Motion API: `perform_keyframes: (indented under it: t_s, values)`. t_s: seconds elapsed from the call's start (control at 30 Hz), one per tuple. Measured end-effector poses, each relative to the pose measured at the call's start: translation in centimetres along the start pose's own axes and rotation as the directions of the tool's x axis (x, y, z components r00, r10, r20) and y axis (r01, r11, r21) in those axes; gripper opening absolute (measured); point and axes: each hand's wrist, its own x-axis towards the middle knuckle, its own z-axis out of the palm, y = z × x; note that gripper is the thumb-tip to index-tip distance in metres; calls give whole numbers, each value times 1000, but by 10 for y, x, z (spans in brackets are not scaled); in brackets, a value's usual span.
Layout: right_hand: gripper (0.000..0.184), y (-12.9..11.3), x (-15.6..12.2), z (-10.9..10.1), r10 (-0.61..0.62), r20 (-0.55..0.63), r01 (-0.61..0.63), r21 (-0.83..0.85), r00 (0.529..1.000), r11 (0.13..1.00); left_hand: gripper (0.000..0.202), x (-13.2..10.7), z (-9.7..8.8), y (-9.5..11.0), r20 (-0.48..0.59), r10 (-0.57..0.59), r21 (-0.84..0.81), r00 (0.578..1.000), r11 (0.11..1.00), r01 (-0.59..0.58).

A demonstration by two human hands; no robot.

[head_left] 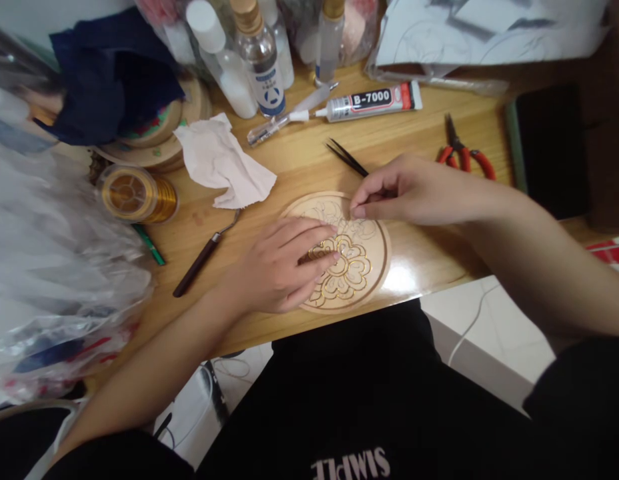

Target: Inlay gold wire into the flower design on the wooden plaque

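Head view, looking down at a wooden desk (429, 257). A round wooden disc (378, 250) lies flat near the front edge of the desk, directly ahead of the person, with a flower outline in gold wire (353, 270) on its face. The left hand (277, 267) rests palm down on the left half of the disc, grip wide, fingers stretched out and fingertips pressing on the gold wire. The right hand (409, 190) comes in from the right, its grip narrow: thumb and forefinger are pinched together at the disc's upper part, and whatever is between them is too small to make out. Black tweezers (345, 157) stick out from behind this hand, tips pointing away; whether the hand holds them cannot be told. Farther back lie a tube of B-7000 glue (369, 101), red-handled pliers (464, 159) and a crumpled tissue (222, 163). At the left sit a spool of gold wire (137, 195) and a dark-handled tool (202, 260).
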Motion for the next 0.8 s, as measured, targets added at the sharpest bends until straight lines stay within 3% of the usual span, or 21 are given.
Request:
perform_keyframes:
  t_s: [0.43, 0.8]
  values:
    - [14, -1, 0, 2, 5, -10, -5, -14, 1000, 1000, 35, 1, 1, 2, 71, -25, -21, 997, 999, 26]
    - [16, -1, -6, 9, 44, -79, -43, 23, 996, 999, 35, 1, 3, 1, 32, -8, -26, 999, 1000, 8]
